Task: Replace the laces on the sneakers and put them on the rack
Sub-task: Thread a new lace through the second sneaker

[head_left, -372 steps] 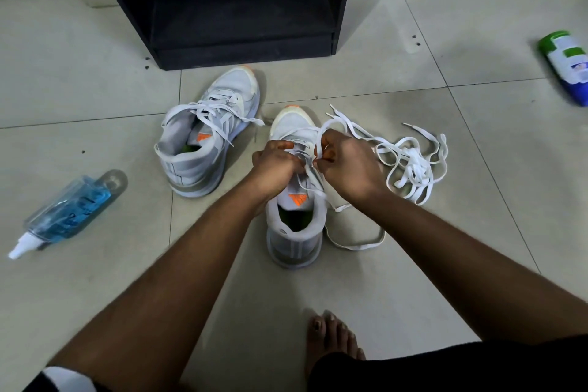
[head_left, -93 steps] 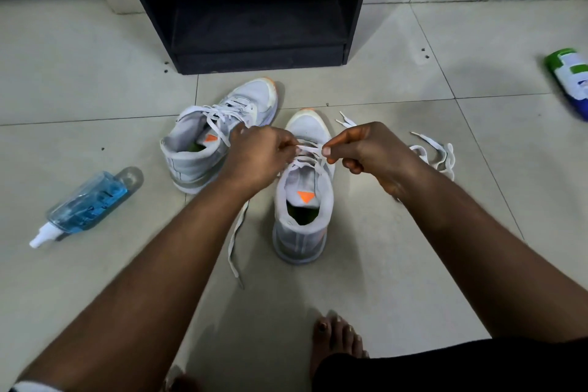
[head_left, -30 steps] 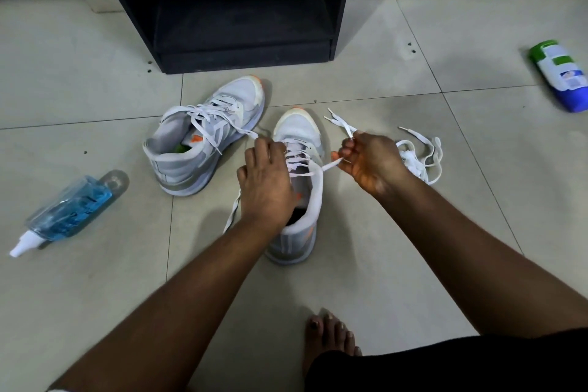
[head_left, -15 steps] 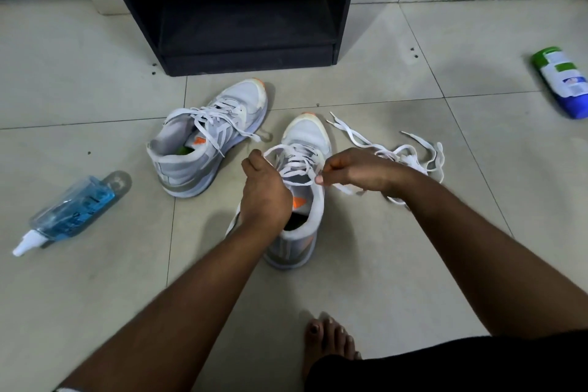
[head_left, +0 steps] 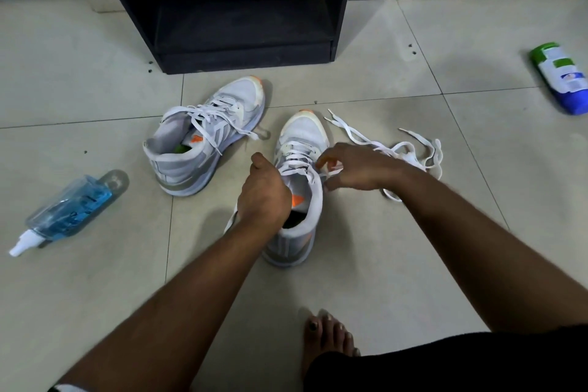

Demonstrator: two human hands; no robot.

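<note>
Sneaker (head_left: pixel 299 137), grey-white mesh, half-laced: left hand (head_left: pixel 262 197) clenched at its collar, right hand (head_left: pixel 359 165) pinching white lace (head_left: pixel 331 172); loose white laces (head_left: pixel 410 149) beside.

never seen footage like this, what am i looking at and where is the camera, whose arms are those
The camera is worn on a person's head and looks down, so the two arms are the wearer's own; there is no machine. They sit on a tiled floor, one bare foot showing. The left hand grips the near sneaker at its collar, while the right hand pinches a white lace at the eyelets. A second sneaker lies beside it, already laced. A loose heap of laces lies to the right. Behind stands a black rack. A blue spray bottle lies at left, and a green-capped bottle at far right.
</note>
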